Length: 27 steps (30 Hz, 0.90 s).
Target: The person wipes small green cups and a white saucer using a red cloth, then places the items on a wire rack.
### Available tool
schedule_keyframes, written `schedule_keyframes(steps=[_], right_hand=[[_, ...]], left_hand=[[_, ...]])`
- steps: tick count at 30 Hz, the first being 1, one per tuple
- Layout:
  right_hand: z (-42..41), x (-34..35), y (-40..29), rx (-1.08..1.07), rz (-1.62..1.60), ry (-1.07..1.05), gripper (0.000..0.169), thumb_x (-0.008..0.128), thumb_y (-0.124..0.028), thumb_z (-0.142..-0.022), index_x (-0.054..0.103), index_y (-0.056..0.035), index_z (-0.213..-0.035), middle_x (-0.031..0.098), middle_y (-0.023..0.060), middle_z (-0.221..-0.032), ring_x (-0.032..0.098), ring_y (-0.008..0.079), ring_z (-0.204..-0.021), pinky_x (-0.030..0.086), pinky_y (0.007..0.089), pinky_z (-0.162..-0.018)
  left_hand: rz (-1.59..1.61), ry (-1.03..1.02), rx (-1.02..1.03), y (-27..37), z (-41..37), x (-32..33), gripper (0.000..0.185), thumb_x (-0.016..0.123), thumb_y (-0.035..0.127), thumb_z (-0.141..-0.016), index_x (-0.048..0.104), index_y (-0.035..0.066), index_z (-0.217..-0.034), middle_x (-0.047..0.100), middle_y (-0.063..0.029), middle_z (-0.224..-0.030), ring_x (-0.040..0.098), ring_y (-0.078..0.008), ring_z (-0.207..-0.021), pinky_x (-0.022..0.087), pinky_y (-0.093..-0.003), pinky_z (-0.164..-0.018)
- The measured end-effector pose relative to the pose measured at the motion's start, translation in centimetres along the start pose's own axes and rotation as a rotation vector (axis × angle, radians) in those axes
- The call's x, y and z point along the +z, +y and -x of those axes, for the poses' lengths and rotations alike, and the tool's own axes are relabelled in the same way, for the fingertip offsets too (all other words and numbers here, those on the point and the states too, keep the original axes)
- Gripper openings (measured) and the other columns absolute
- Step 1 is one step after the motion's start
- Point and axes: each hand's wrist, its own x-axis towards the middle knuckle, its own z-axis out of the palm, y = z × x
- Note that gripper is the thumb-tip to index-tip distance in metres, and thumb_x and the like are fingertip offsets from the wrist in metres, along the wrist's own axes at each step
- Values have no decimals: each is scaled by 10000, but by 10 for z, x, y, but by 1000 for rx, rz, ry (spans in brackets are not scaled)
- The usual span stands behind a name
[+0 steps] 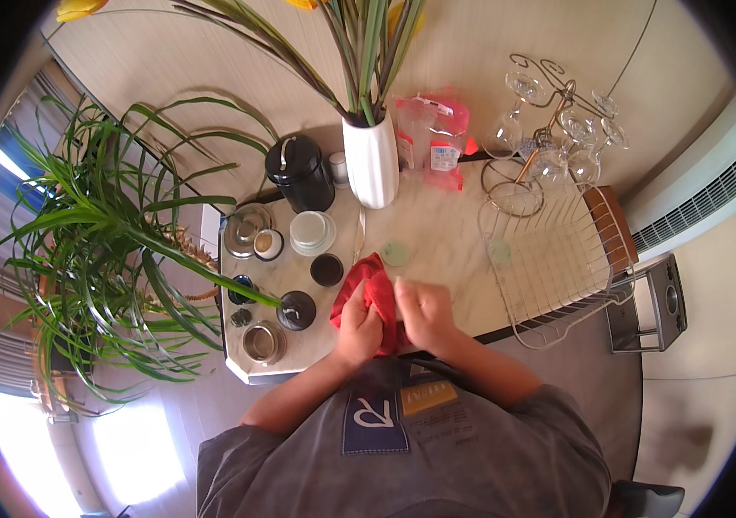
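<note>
A crumpled red cloth [377, 291] is bunched in my left hand [360, 327] above the front of the marble-look tabletop [458, 272]. My right hand [428, 314] is curled into a fist against the cloth's right side; whatever lies inside its fingers is hidden. Just beyond the cloth, a pale green translucent disc [395, 253] lies flat, with a slim table knife or similar utensil [360, 233] to its left. Closest to my left hand are a dark round lid [327, 269] and a dark rounded object [296, 311], perhaps a lid.
Glass jars [264, 343] and lids [313, 232] crowd the left side. Along the back stand a black lidded canister [300, 173], a white vase [371, 165], pink plastic packaging [445, 146] and a wineglass rack [526, 162]. A wire basket [562, 259] overhangs the right front edge. Plant leaves [193, 259] reach over the left.
</note>
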Motion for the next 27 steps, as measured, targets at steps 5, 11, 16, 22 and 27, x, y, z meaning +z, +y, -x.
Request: schedule_keyframes(steps=[5,11,16,22,27], right_hand=[[23,23,12,-65,-50,31,298,464,-182,-925,524,-11,-689,467,175,-575,447,288,-483,367,356,-475],[14,11,8,0,8,21,268,482,-175,-914,530,-6,-712,488,189,-601,495,324,-520,374,366,-485],[-5,1,6,107,-18,-44,288,427,-209,-945,568,-17,-783,527,178,-637,549,333,-581,409,357,-519],[-4,4,9,25,39,-60,316,439,-216,-943,552,-8,-733,496,166,-576,518,281,-503,387,348,-485],[21,20,21,-25,61,-34,323,465,-221,-928,524,-5,-695,483,202,-586,482,336,-495,365,365,-469]], left_hand=[[8,-11,5,7,-7,-4,171,402,-3,-903,520,-11,-1026,539,-17,-859,493,-94,-810,422,-224,-719],[-35,44,7,1,-3,-1,214,402,-4,-897,511,-10,-1081,567,-47,-928,518,-117,-864,433,-248,-770],[-16,34,0,-2,0,1,190,399,6,-908,518,-9,-1056,560,-39,-910,512,-113,-850,432,-246,-762],[-25,-4,8,-10,-1,-9,223,381,-7,-910,505,-20,-1095,567,-50,-964,519,-115,-902,432,-256,-800],[-10,-65,-24,2,-5,-12,252,369,-26,-893,512,-9,-1099,574,-47,-964,521,-109,-895,427,-240,-780]])
